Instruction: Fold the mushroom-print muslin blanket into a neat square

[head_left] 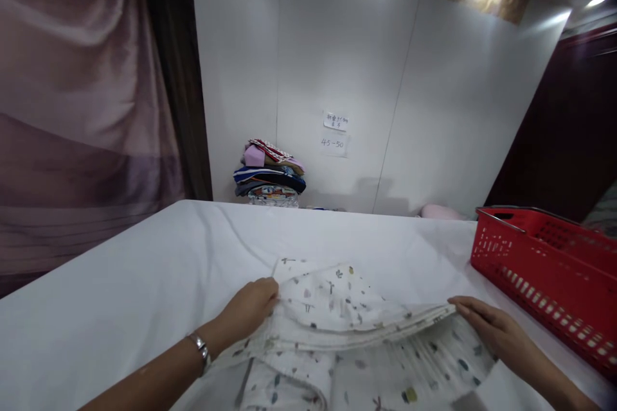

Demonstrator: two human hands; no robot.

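A white cloth with small coloured prints (337, 308) lies partly folded on the white table (144, 282) in front of me. My left hand (250, 308), with a bracelet at the wrist, is closed on the cloth's left folded edge. My right hand (486, 324) rests with fingers stretched out flat on the cloth's right edge, pressing the fold down. The lower part of the cloth runs out of view at the bottom.
A red plastic basket (544, 270) stands on the table at the right. A stack of folded clothes (270, 173) sits against the white wall behind the table, under two paper notes (335, 135). A draped curtain (81, 109) hangs at the left.
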